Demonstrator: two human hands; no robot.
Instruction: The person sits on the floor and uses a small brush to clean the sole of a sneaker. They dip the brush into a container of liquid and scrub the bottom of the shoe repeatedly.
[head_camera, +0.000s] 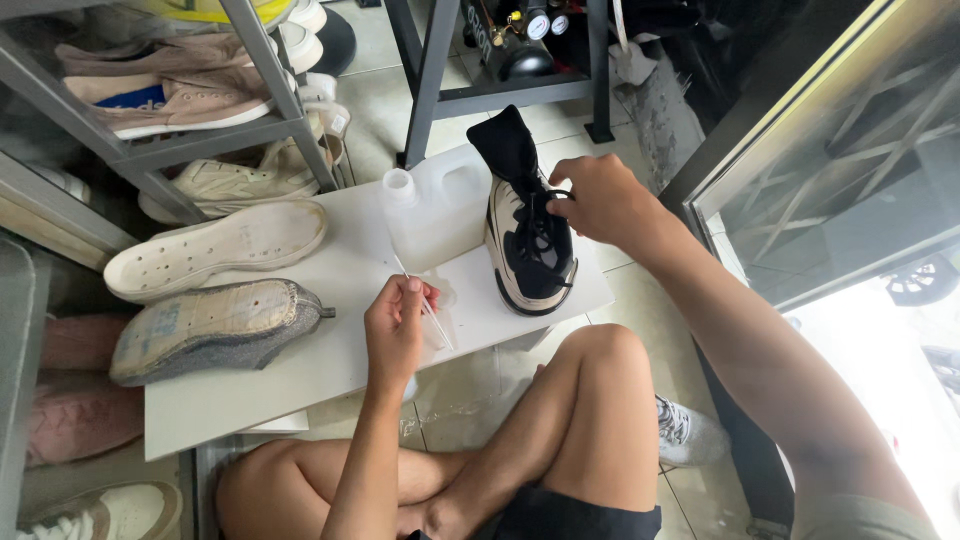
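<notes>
Mid-way through working on a black-and-cream high-top sneaker (530, 250), upright on the white tabletop (300, 380): right hand (600, 200) pinched closed on its laces, left hand (395, 325) gripping a thin white stick (425, 305) just left; next probably calls for bringing stick to shoe

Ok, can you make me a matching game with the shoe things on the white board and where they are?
Things:
1. black and white shoe
2. thin white stick
3. clear plastic jug
4. grey shoe

Places or states:
A. lying on its side, sole showing, at the board's left
B. held at the laces by the right hand
C. pinched in the left hand
D. lying behind the stick, cap end to the left

Pairs: 1-B, 2-C, 3-D, 4-A
</notes>
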